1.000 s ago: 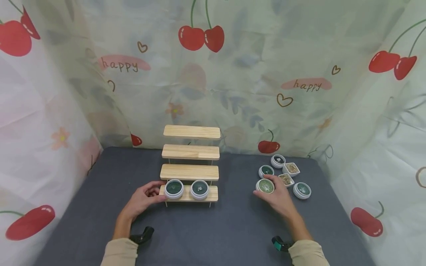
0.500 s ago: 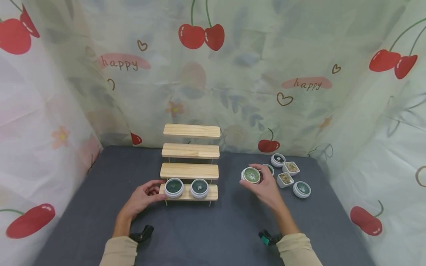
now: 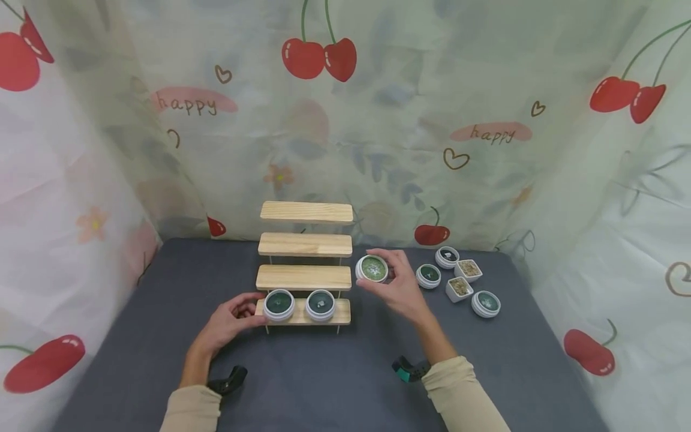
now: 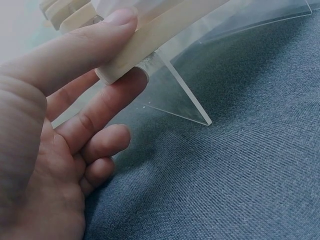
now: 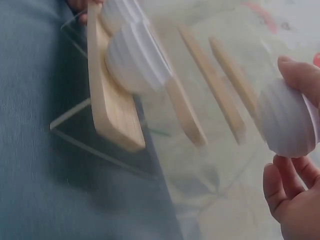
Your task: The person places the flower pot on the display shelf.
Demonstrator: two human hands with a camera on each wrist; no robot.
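Note:
A stepped display stand (image 3: 303, 277) has wooden planks on clear supports. My left hand (image 3: 229, 324) pinches the left end of its lowest plank, thumb on top and a finger (image 4: 120, 90) beneath. On that plank sit two round white ribbed pots with dark green tops, the left pot (image 3: 279, 305) close to my thumb and the right pot (image 3: 321, 305) near the middle. My right hand (image 3: 399, 285) holds a similar white pot (image 3: 372, 268) with a lighter green top by its sides, in the air just right of the second plank. The right wrist view shows this pot (image 5: 285, 120) between thumb and fingers.
Further right on the dark grey cloth (image 3: 345, 384) stand more white pots, one dark green pot (image 3: 429, 276), one blackish pot (image 3: 447, 257) and one teal pot (image 3: 486, 304). Two small square bowls (image 3: 459, 288) of beige bits are among them. A printed curtain (image 3: 378, 120) hangs behind.
My right hand has carried the light green pot left and up, from the group at the right to beside the stand. The left hand keeps its hold on the plank.

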